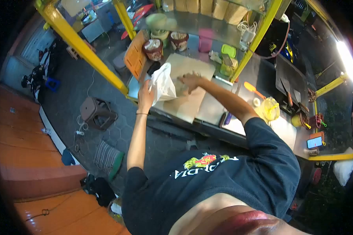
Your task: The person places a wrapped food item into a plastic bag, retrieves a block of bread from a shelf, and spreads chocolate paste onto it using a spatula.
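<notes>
My left hand (pixel 146 96) grips a white plastic bag (pixel 162 83) by its left side, near the counter's left end. The bag stands upright and looks puffed out; I cannot make out its contents. To the right of it, my right hand (pixel 191 81) hovers over a light brown board (pixel 190 102), apart from the bag. Its fingers are spread with nothing between them, slightly blurred. Something black (pixel 153 68) lies just behind the bag.
Brown tubs (pixel 153 49) and an orange crate (pixel 135 55) stand at the back left. On the right are an orange spatula (pixel 254 90), a yellow tub (pixel 270 109), knives and a phone (pixel 314 142). Yellow posts (pixel 86 47) frame the counter. A stool (pixel 96 111) stands on the floor.
</notes>
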The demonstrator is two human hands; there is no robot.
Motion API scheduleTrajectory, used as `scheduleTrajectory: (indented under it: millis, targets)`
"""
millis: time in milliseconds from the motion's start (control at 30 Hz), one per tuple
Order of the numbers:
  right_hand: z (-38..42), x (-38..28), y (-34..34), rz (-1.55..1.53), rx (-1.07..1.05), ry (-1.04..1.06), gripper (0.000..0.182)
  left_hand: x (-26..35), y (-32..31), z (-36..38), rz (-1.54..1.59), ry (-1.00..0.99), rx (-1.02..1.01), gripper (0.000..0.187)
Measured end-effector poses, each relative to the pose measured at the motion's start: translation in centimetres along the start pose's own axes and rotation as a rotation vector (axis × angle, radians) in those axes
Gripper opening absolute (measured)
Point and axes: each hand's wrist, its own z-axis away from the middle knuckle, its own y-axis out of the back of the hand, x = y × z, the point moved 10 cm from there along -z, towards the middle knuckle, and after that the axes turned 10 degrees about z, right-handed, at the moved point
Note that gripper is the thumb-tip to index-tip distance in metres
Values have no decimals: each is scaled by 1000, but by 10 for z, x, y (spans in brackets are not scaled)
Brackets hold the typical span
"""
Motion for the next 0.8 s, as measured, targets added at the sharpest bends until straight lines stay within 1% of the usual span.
scheduleTrajectory:
  millis: [33, 67, 100, 133, 167, 200, 233, 267, 300, 333, 367, 433, 467, 500, 567, 600, 633, 667, 700, 733, 767, 800]
  targets:
    - [-15, 7, -14, -49, -7, -16, 100, 0, 4, -18, -3, -26, 12, 41]
    - [-20, 14, -21, -125, -16, -35, 93, 1, 12, -28, 75, -48, 65, 40]
    - [-2, 13, -10, -223, 35, -31, 85, 2, 19, -36, 153, -59, 113, 38]
    - [5, 15, -29, -395, -21, -40, 83, 11, 22, -49, 154, 45, 34, 39]
    - [25, 18, -36, -600, 8, -120, 85, 24, 28, -58, 142, 52, 17, 39]
    - [51, 15, -45, -806, 34, -204, 87, 48, 30, -70, 13, -59, 7, 42]
    - [73, 10, -72, -1252, 70, -307, 88, 72, 26, -79, -107, -177, 0, 45]
    - [97, 0, -102, -1694, 111, -413, 90, 86, 21, -84, -105, -182, -13, 45]
    - [118, -18, -113, -2110, 183, -340, 88, 106, 8, -87, -75, -244, -84, 49]
    - [152, -31, -104, -2332, 238, -388, 74, 126, -7, -88, -43, -305, -154, 53]
    - [177, -40, -137, -2575, 185, -516, 60, 140, -17, -90, -37, -305, -169, 53]
    - [220, -47, -105, -2823, 372, -78, 52, 177, -48, -79, 21, -411, -301, 57]
    - [235, -56, -91, -3056, 243, 107, 58, 190, -65, -74, 11, -403, -335, 55]
    - [261, -55, -91, -3000, 282, 29, 58, 206, -80, -62, 24, -402, -352, 55]
    - [303, -49, -60, -2869, 298, 37, 58, 246, -107, -49, 128, -369, -334, 53]
    - [322, -48, -40, -2842, 322, -28, 55, 274, -120, -37, 171, -327, -390, 49]
    - [329, -41, -40, -2834, 365, 56, 47, 303, -134, -23, 296, -268, -471, 49]
    - [341, -29, -37, -2864, 532, -33, 37, 345, -143, -6, 237, -329, -500, 48]
    - [357, -22, -24, -2972, 619, 5, 33, 388, -147, 12, 180, -390, -524, 48]
    - [360, 1, -37, -2991, 679, 329, 34, 429, -150, 33, 213, -474, -625, 47]
    - [387, 28, -45, -2870, 959, 24, 39, 468, -150, 51, 238, -557, -717, 47]
    - [439, 34, -9, -2611, 1086, -322, 41, 504, -145, 60, 371, -587, -727, 47]
